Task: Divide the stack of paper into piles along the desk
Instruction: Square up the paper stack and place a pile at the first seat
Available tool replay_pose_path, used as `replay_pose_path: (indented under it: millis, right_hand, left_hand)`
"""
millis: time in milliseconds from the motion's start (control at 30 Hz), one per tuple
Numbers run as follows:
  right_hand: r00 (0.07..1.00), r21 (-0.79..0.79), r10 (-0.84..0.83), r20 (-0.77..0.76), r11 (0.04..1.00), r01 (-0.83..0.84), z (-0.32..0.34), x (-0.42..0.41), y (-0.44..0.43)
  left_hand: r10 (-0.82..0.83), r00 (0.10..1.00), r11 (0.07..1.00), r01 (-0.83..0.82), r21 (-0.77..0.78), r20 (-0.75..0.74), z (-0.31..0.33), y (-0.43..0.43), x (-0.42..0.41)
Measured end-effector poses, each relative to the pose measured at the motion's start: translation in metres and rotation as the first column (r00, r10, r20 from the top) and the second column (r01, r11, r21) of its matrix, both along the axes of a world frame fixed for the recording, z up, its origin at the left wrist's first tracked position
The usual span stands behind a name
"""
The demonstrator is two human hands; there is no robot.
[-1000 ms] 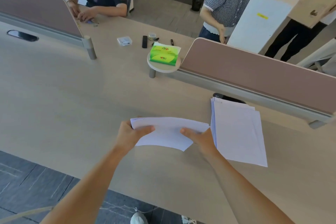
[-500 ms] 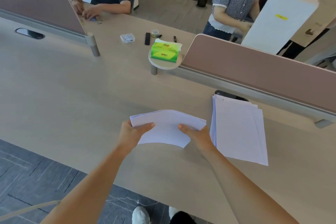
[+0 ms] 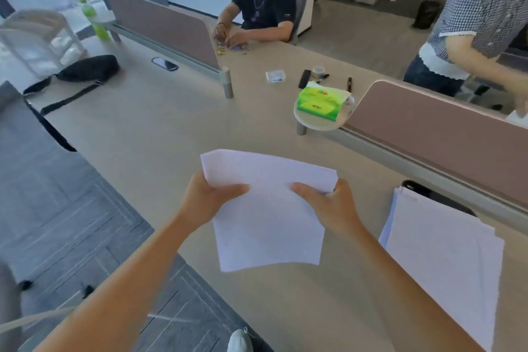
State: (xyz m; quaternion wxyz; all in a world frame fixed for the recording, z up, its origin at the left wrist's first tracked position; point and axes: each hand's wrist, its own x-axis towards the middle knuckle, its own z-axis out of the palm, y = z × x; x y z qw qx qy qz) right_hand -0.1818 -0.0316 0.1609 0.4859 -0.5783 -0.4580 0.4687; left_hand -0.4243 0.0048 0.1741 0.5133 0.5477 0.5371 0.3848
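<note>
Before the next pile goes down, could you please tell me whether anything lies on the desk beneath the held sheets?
Nothing visible under the held sheets; the stack lies to the right, tissue pack and bag far off.

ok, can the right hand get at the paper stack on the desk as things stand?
Probably not yet: the right hand and left hand both grip the held sheets. The path itself looks free, since the stack lies just to its right on the desk with nothing on top.
</note>
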Motion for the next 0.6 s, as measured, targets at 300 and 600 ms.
replay_pose_path:
  millis: [300, 600]
  right_hand:
    - [0.966, 0.153, 0.045, -0.253, 0.988, -0.006, 0.047, -0.065, 0.057]
    - [0.964, 0.233, 0.126, -0.235, 0.970, -0.070, 0.075, -0.193, 0.097]
  left_hand:
    - [0.088, 0.994, 0.994, -0.083, -0.068, 0.066, 0.044, -0.011, -0.070]
    - [0.146, 0.989, 0.989, -0.146, 0.015, 0.008, 0.033, 0.003, -0.192]
